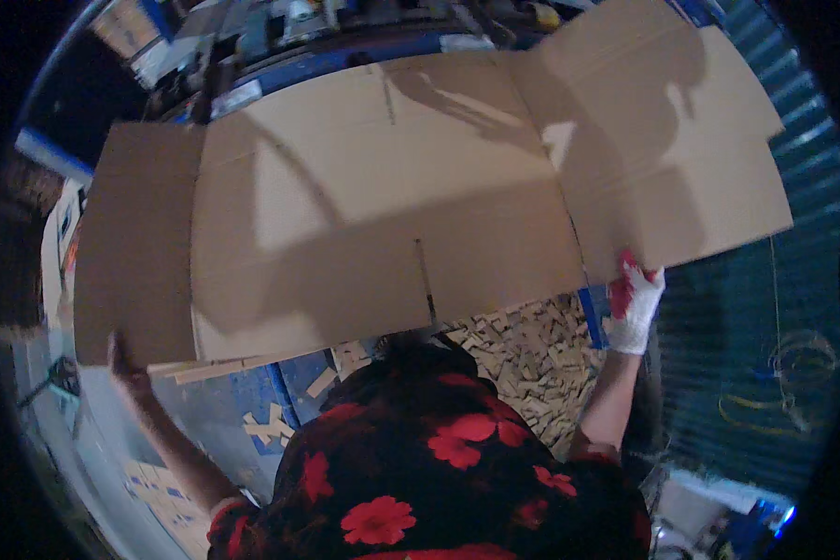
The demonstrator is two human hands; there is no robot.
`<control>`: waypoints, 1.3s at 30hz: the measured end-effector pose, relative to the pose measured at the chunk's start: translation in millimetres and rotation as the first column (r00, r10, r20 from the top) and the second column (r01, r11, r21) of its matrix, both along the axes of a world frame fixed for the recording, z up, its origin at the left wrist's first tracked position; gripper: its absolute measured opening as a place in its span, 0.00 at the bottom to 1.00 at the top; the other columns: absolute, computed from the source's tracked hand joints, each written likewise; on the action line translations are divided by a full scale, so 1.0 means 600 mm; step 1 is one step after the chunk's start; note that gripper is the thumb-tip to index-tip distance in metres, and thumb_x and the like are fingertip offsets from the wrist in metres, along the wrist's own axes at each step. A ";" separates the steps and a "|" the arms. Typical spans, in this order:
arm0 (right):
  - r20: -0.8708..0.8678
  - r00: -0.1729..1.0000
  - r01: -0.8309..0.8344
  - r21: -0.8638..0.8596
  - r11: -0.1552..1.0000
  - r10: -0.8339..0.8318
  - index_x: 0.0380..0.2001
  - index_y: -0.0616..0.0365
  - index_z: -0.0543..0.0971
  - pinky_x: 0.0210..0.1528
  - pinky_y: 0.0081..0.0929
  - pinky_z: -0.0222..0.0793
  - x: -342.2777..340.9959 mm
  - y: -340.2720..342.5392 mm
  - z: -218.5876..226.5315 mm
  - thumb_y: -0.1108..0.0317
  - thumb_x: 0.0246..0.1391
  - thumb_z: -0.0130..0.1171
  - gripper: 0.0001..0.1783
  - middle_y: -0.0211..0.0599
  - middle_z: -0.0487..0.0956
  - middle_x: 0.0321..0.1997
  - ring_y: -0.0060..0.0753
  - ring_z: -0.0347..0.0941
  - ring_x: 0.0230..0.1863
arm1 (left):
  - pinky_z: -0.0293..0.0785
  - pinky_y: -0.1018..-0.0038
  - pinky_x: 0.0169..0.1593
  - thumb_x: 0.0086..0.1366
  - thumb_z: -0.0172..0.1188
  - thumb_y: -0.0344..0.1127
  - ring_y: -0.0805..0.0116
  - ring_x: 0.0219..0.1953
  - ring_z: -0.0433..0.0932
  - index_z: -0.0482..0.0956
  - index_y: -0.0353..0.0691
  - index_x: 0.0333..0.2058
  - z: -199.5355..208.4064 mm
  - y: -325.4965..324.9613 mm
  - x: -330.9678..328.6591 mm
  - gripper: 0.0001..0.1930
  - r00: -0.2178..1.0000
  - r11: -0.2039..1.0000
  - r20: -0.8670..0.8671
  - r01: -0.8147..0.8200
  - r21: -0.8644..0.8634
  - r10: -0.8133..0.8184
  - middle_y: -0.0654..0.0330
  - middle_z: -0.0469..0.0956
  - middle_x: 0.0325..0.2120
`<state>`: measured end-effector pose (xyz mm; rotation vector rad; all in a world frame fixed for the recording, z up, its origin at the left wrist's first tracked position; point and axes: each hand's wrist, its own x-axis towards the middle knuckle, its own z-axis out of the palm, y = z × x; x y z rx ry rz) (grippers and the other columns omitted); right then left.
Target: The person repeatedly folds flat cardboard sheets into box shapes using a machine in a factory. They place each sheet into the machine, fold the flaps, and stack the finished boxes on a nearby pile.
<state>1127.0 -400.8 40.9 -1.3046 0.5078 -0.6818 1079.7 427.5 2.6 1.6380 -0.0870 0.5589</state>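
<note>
A large flat sheet of brown cardboard [476, 219], creased and slotted like an unfolded box, spreads across the view in front of me. My left hand [131, 375], bare, grips its near left corner with the thumb on top and the other fingers hidden beneath. On the near edge at the right, my right hand [635, 303], in a white glove with red on the fingers, pinches the sheet beside a crease. Shadows fall across the cardboard. Below its left part, the edge of another cardboard layer [219, 370] shows.
A heap of small tan rectangular pieces [532, 369] lies under the near edge, with a few more pieces [269, 427] on a blue-grey surface to the left. Machinery [289, 33] stands beyond the sheet. A green corrugated wall [747, 308] runs along the right, with yellow cord [761, 411].
</note>
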 end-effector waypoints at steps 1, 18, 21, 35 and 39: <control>-0.155 0.987 -0.046 -0.102 0.994 0.030 0.46 0.65 0.73 0.39 0.21 0.69 -0.008 0.000 0.012 0.84 0.49 0.57 0.19 0.33 0.77 0.39 0.24 0.73 0.39 | 0.60 0.60 0.63 0.65 0.55 0.39 0.59 0.59 0.65 0.66 0.32 0.58 0.006 -0.024 0.017 0.25 0.900 0.808 -0.347 -0.402 -0.430 0.263 0.53 0.66 0.58; -0.481 0.834 -0.332 -0.828 -0.451 0.271 0.46 0.53 0.70 0.59 0.63 0.58 -0.010 0.081 -0.001 0.81 0.26 0.59 0.34 0.47 0.70 0.54 0.60 0.63 0.60 | 0.43 0.31 0.61 0.58 0.49 0.44 0.38 0.65 0.54 0.66 0.58 0.61 0.070 -0.508 0.017 0.29 0.950 0.048 -0.311 0.312 0.949 -0.019 0.58 0.62 0.62; -0.428 0.861 -0.257 -0.832 -0.491 0.274 0.45 0.52 0.70 0.59 0.63 0.59 -0.012 0.076 -0.010 0.80 0.26 0.60 0.34 0.47 0.70 0.53 0.62 0.63 0.60 | 0.43 0.32 0.61 0.58 0.48 0.41 0.37 0.65 0.54 0.65 0.56 0.61 0.069 -0.506 0.015 0.29 0.958 0.038 -0.282 0.284 0.958 -0.044 0.57 0.63 0.62; -0.790 0.226 -0.932 -0.345 -0.109 0.571 0.62 0.51 0.65 0.65 0.43 0.53 0.057 0.028 0.127 0.62 0.49 0.59 0.34 0.51 0.72 0.56 0.53 0.64 0.61 | 0.54 0.46 0.63 0.51 0.63 0.43 0.46 0.61 0.60 0.67 0.50 0.60 0.102 -0.437 0.103 0.35 0.709 0.188 -0.691 0.705 0.684 -0.143 0.59 0.63 0.62; -0.397 0.917 -0.398 -0.918 0.001 -0.040 0.55 0.58 0.71 0.52 0.40 0.68 0.206 0.032 0.037 0.64 0.53 0.56 0.25 0.48 0.76 0.49 0.51 0.71 0.51 | 0.61 0.54 0.59 0.62 0.55 0.50 0.50 0.56 0.65 0.68 0.40 0.57 0.008 -0.401 0.221 0.28 0.841 0.275 -0.208 0.074 0.959 0.499 0.48 0.67 0.56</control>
